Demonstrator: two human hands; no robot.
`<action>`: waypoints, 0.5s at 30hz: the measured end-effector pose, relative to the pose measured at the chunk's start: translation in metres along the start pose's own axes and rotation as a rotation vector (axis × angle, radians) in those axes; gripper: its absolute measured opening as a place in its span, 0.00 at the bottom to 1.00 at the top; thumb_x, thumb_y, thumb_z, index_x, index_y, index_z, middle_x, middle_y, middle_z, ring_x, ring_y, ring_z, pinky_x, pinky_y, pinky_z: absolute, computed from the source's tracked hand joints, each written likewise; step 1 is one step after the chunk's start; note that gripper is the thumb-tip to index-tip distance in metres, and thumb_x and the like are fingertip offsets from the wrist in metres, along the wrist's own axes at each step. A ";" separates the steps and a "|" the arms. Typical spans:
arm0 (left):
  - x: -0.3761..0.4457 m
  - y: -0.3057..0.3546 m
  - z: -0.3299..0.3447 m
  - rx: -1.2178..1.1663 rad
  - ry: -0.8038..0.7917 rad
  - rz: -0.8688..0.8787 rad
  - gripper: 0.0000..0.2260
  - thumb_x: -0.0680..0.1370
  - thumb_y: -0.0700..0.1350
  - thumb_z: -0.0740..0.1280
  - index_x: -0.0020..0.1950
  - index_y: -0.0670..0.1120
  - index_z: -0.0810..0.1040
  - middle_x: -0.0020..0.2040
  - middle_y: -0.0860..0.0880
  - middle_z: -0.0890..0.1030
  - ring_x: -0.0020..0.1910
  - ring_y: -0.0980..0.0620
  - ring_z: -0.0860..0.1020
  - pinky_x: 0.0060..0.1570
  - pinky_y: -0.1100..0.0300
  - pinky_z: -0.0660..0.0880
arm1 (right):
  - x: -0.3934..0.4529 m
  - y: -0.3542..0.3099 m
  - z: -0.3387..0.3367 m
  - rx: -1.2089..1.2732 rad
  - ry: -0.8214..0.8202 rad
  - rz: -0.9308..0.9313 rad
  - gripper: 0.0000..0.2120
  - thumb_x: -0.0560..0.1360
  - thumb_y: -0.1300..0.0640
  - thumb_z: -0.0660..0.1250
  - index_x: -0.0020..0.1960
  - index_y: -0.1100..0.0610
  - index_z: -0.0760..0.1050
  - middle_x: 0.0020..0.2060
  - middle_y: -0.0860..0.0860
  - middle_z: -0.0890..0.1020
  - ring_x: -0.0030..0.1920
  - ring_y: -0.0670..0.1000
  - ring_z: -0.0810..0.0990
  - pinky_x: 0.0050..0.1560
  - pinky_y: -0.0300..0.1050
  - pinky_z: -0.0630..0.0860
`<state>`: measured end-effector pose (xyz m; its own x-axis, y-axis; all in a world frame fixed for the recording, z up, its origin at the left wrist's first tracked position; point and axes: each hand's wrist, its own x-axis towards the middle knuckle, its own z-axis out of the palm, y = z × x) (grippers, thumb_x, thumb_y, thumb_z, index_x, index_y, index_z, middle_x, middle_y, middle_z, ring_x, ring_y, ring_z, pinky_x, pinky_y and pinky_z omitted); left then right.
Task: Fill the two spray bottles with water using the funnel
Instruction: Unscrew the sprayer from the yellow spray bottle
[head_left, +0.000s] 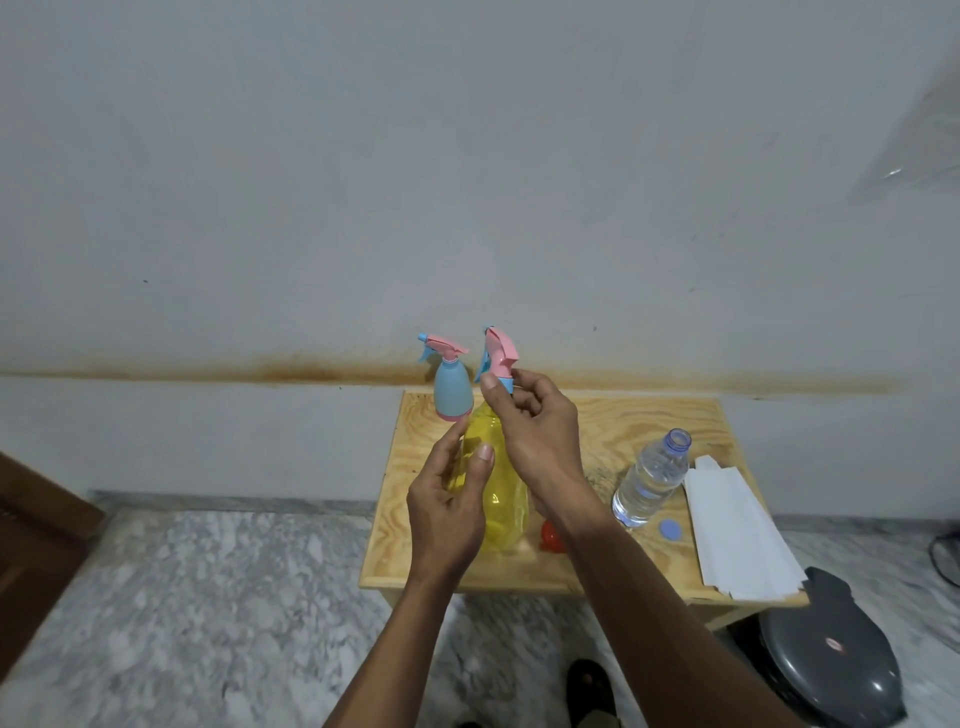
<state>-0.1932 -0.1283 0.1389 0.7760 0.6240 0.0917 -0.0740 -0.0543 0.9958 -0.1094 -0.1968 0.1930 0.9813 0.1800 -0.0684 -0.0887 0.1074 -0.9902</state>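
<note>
A yellow spray bottle (501, 499) stands on the wooden table (613, 431). My left hand (449, 512) holds its body, thumb in front. My right hand (540, 436) pinches the blue collar of its pink and blue spray head (497, 356) at the neck. A smaller blue spray bottle (451, 389) with a pink trigger head stands at the table's back left corner. An uncapped clear water bottle (652, 480) stands to the right, its blue cap (670, 530) lying beside it. A red object, perhaps the funnel (550, 538), is partly hidden behind my right wrist.
White folded papers (737, 535) lie along the table's right edge. A dark grey lidded bin (836, 654) stands on the marble floor at the right. A grey wall rises right behind the table. A foot in a dark sandal (589, 686) is below.
</note>
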 end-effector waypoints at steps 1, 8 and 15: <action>0.000 -0.001 -0.001 0.009 0.001 0.002 0.23 0.76 0.56 0.69 0.70 0.53 0.77 0.65 0.59 0.80 0.66 0.62 0.77 0.66 0.51 0.77 | 0.000 0.000 0.000 -0.010 0.007 0.003 0.13 0.74 0.46 0.75 0.56 0.47 0.78 0.46 0.48 0.85 0.45 0.42 0.83 0.44 0.34 0.76; 0.001 -0.002 -0.003 0.046 0.001 0.009 0.18 0.79 0.48 0.70 0.70 0.54 0.77 0.65 0.60 0.80 0.66 0.64 0.75 0.65 0.59 0.75 | 0.002 0.004 0.002 -0.082 -0.001 -0.006 0.11 0.78 0.49 0.70 0.57 0.53 0.81 0.38 0.42 0.80 0.37 0.37 0.77 0.43 0.36 0.74; 0.002 -0.008 -0.009 0.094 -0.030 -0.006 0.21 0.77 0.49 0.72 0.71 0.53 0.76 0.63 0.64 0.79 0.64 0.66 0.76 0.61 0.64 0.75 | 0.006 0.005 0.003 -0.149 0.018 -0.024 0.10 0.75 0.47 0.73 0.51 0.53 0.83 0.33 0.41 0.78 0.35 0.42 0.75 0.41 0.41 0.75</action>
<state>-0.1970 -0.1194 0.1315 0.7946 0.6012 0.0841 -0.0112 -0.1239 0.9922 -0.1048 -0.1925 0.1885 0.9858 0.1615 -0.0458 -0.0406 -0.0352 -0.9986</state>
